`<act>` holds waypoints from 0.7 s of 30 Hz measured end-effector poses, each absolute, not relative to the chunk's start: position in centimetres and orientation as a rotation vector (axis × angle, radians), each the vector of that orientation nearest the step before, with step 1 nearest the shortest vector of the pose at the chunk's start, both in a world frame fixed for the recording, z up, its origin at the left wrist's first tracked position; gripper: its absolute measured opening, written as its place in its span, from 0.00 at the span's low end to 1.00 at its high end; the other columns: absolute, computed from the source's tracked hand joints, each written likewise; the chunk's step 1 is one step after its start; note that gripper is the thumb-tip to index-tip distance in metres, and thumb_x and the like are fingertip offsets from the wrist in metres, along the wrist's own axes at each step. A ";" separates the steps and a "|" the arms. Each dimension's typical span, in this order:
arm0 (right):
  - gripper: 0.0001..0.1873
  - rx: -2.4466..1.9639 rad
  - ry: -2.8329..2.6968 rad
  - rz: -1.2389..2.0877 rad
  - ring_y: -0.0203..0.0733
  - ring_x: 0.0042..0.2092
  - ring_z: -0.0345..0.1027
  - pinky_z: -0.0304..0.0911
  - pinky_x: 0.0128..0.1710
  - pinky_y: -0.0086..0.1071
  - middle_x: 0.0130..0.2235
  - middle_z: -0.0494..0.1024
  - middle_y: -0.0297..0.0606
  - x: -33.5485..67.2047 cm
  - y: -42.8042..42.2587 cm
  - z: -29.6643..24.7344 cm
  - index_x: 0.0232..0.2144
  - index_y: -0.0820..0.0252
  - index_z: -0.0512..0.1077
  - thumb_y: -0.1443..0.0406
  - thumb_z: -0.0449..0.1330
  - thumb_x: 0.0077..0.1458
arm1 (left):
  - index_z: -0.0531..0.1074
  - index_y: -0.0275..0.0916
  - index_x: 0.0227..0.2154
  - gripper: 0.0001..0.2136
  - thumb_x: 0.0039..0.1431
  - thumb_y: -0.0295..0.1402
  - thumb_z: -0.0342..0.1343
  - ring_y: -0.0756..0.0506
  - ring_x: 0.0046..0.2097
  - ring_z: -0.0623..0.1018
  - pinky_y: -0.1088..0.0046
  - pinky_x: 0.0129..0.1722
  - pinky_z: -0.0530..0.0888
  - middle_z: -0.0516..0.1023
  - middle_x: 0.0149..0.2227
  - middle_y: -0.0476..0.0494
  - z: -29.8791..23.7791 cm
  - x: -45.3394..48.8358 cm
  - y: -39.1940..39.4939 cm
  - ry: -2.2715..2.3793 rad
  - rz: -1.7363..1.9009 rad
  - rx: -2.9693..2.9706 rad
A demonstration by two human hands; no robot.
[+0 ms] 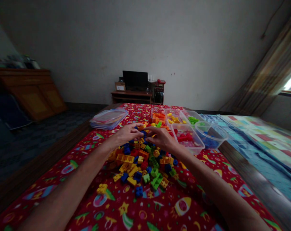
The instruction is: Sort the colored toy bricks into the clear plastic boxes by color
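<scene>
- Our left hand (129, 133) and right hand (161, 137) curl over the brick pile (141, 159), centre frame, fingers bent; we cannot tell whether they pinch anything.
- Right of centre, clear tubs (197, 145), probably set close for easy reach, seem to keep colours apart.

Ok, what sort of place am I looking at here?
Most likely a room in someone's home: there's a dark screen at the far end, a long curtain on the right and, below it, what looks like a bed.
</scene>
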State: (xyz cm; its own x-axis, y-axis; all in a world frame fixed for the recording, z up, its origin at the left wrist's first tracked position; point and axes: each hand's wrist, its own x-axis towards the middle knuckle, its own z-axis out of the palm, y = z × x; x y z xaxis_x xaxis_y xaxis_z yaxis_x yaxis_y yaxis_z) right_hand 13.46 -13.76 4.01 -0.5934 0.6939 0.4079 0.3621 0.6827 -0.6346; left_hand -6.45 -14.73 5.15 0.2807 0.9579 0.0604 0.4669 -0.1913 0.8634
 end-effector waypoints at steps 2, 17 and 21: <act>0.19 -0.812 -2.274 0.568 0.33 0.31 0.68 0.59 0.31 0.24 0.31 0.78 0.35 13.4 -13.8 3.9 0.48 0.60 0.74 0.69 0.60 0.52 | 0.64 0.34 0.56 0.37 0.44 0.50 0.60 0.44 0.33 0.78 0.70 0.33 0.73 0.79 0.29 0.46 4.8 -5.9 -14.7 1.260 0.803 1.814; 0.17 -1.712 -1.836 -0.105 0.38 0.28 0.70 0.62 0.31 0.30 0.28 0.78 0.41 31.2 -9.0 9.2 0.40 0.65 0.78 0.69 0.57 0.47 | 0.77 0.41 0.45 0.24 0.51 0.50 0.50 0.40 0.36 0.80 0.70 0.36 0.74 0.82 0.33 0.44 4.4 -10.3 -12.8 1.669 0.674 2.227; 0.17 -1.834 -1.765 -0.177 0.39 0.27 0.71 0.63 0.31 0.32 0.29 0.79 0.43 35.4 -8.8 8.0 0.41 0.65 0.78 0.69 0.58 0.48 | 0.77 0.40 0.44 0.25 0.50 0.50 0.50 0.40 0.37 0.80 0.70 0.35 0.74 0.82 0.32 0.43 3.9 -10.2 -12.7 1.648 0.639 2.206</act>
